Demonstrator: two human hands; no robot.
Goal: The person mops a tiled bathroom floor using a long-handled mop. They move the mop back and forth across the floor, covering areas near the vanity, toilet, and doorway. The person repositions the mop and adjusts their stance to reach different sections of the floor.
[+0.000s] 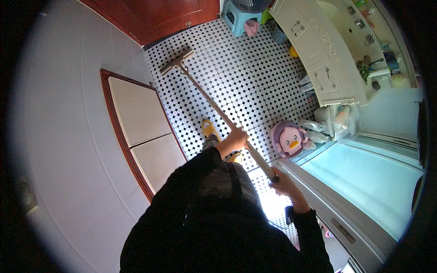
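I hold a long-handled floor mop slantwise across the black-and-white tiled floor. Its wide flat head rests on the tiles near the wall, at the upper left. My left hand wraps around the middle of the handle. Lower down, my right hand grips the handle's end, close to the door frame at my right side. Yellow slippers are on my feet below the handle.
A pink duck-faced tub and plastic bottles stand by the glass shower enclosure. The white vanity cabinet lines the right. Ahead are a blue plastic stool and a red-brown door. A low wall cabinet is at left.
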